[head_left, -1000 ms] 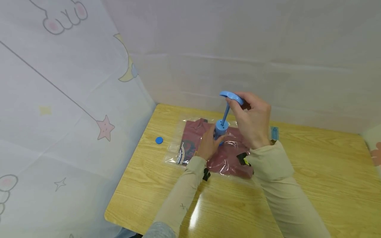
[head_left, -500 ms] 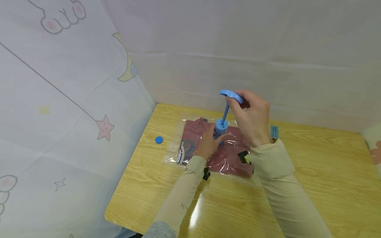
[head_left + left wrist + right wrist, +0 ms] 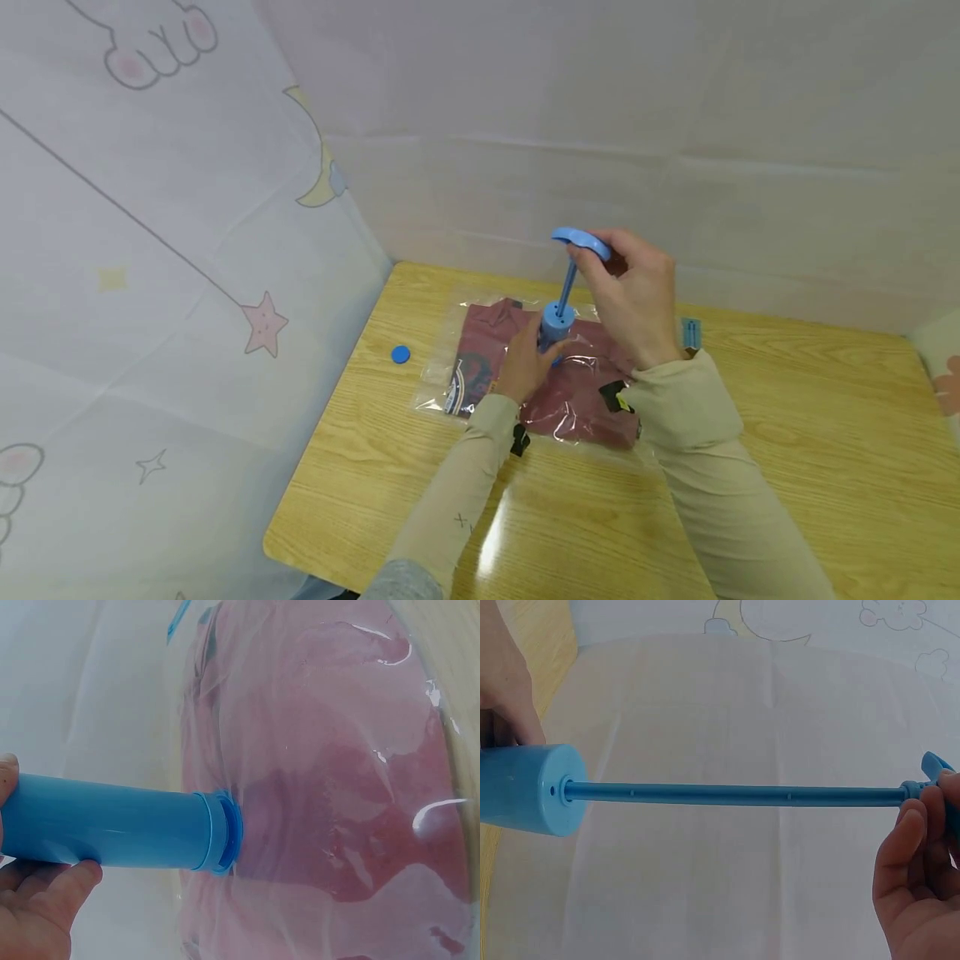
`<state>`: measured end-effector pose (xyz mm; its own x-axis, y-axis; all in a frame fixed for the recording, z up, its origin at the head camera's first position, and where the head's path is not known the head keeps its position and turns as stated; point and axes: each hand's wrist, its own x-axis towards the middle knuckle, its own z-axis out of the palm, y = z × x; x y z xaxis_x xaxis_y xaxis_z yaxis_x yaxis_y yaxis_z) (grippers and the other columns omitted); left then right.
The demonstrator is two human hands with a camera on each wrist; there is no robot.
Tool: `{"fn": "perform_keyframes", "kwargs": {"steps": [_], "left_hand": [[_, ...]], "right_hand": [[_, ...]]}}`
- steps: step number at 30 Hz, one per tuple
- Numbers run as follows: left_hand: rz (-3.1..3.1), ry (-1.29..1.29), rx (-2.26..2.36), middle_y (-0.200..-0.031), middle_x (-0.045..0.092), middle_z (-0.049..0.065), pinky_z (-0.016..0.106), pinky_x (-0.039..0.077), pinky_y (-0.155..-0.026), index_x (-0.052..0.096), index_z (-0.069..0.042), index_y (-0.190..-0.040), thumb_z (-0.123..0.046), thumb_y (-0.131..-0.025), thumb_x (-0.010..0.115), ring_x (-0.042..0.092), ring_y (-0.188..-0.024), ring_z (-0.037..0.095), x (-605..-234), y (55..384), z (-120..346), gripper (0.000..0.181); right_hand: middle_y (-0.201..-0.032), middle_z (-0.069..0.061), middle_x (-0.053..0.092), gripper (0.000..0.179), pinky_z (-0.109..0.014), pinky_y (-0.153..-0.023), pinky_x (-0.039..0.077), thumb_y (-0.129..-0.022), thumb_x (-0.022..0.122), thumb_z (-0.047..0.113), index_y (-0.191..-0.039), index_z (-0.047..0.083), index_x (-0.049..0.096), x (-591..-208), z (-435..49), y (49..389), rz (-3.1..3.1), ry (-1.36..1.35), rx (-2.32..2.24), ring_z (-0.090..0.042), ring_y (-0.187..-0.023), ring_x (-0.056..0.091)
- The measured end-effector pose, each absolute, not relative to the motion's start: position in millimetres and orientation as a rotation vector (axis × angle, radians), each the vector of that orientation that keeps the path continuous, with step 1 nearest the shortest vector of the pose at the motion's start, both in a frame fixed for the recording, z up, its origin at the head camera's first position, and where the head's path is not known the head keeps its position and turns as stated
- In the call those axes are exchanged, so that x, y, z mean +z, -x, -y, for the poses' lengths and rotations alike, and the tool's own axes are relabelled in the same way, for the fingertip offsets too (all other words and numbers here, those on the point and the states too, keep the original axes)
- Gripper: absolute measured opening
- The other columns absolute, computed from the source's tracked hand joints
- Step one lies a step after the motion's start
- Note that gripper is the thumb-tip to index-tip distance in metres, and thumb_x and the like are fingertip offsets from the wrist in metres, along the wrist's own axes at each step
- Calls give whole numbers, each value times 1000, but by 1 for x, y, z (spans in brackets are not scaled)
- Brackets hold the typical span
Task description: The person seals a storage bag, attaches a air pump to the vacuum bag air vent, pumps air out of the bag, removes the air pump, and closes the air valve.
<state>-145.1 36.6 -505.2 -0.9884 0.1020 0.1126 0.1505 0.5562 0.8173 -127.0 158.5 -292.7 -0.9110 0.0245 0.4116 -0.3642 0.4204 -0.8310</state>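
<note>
A blue hand pump (image 3: 557,325) stands nearly upright on a clear plastic bag (image 3: 435,392) holding a folded maroon garment (image 3: 585,408). My left hand (image 3: 525,360) grips the pump's barrel (image 3: 112,825), thumb on one side and fingers on the other. In the left wrist view, the barrel's collared lower end (image 3: 225,832) sits against the bag. My right hand (image 3: 636,300) holds the pump's rounded handle (image 3: 581,240) well above the barrel. Between the two hands, the right wrist view shows a long stretch of rod (image 3: 735,793) out of the barrel's end.
To the left of the bag, a round blue cap (image 3: 401,354) lies on the wooden table (image 3: 360,467). A small teal item (image 3: 692,333) rests near the right forearm, partly covered by the sleeve. Printed cloth walls (image 3: 525,183) rise behind the table and along its left side.
Both hands keep their hold on the pump. The right hand and handle have shifted very slightly left; the rod stays drawn out, and the bag and cap stay put.
</note>
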Motion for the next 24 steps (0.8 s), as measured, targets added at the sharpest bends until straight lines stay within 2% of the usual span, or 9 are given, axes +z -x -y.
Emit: {"fn": "perform_keyframes", "kwargs": {"steps": [8,12,17,24], "left_hand": [[2740,211,-1440,-129,63,9,41,50,-100,44,-16,-138,-32,-91,67,61,-118,25,-504,144,-36,55],[2756,186,-1450,-129,63,9,42,50,-100,45,-17,-137,-29,-91,67,61,-120,25,-503,143,-36,53],[2750,168,-1464,-131,62,9,43,49,-101,44,-18,-139,-26,-91,68,60,-121,26,-503,142,-37,55],[2744,166,-1416,-128,63,10,42,51,-98,46,-17,-137,-28,-91,68,61,-119,25,-504,143,-39,52]], "right_hand": [[-97,-13,72,28,-14,-67,46,-94,63,25,-109,3,71,-313,-163,134,2514,-292,1412,-16,-77,62],[-98,-16,71,29,-23,-70,49,-94,63,23,-112,1,69,-332,-165,138,2639,-310,1379,-24,-82,64],[-98,-18,70,27,-34,-68,50,-96,61,20,-113,0,67,-350,-169,140,2747,-341,1343,-29,-83,65],[-105,-21,69,27,-38,-72,52,-96,59,18,-116,-1,65,-368,-171,146,2826,-371,1329,-32,-90,64]]}}
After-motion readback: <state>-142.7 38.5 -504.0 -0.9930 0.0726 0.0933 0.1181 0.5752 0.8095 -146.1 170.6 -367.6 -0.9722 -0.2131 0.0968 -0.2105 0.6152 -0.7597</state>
